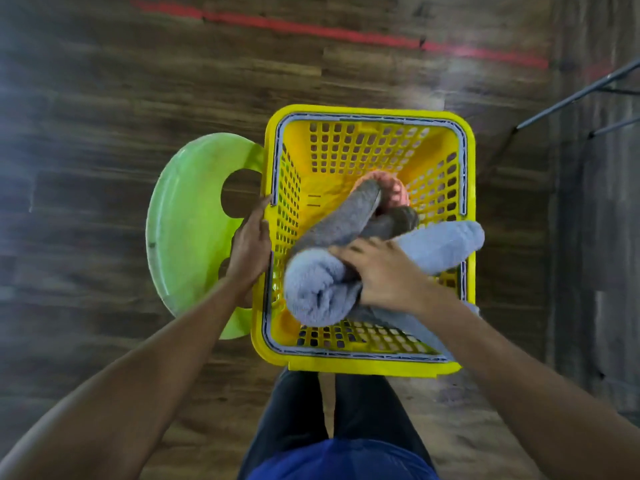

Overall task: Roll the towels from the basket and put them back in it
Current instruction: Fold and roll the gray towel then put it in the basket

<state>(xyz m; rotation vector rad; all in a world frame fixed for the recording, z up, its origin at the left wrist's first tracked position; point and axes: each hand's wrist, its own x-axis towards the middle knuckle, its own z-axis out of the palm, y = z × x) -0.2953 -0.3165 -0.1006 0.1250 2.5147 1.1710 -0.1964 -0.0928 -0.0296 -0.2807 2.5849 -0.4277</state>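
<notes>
Pale blue-grey rolled terry towel (pixel 311 289) was held across the top of the yellow perforated plastic basket (pixel 367 114), with one end poking past the right rim. Right hand (pixel 381 275) clamped it mid-roll, fingers curled over the top. Left hand (pixel 251 247) lay along the outside of the basket's left rim, fingers fairly straight, likely steadying it.

Handling guess: soft, light, squashy and not slippery. The roll would loosen if taken by an end, so a mid-roll grip over the free edge looked best.

Inside the basket were a dark grey rolled towel (pixel 346 216), a second dark roll (pixel 394 221) beside it, and a pink-orange rolled towel (pixel 394 192) behind them. More grey cloth sat under the right wrist; unclear whether it was a tail or a separate towel.

The basket sat on a light green plastic stool (pixel 187 230).
</notes>
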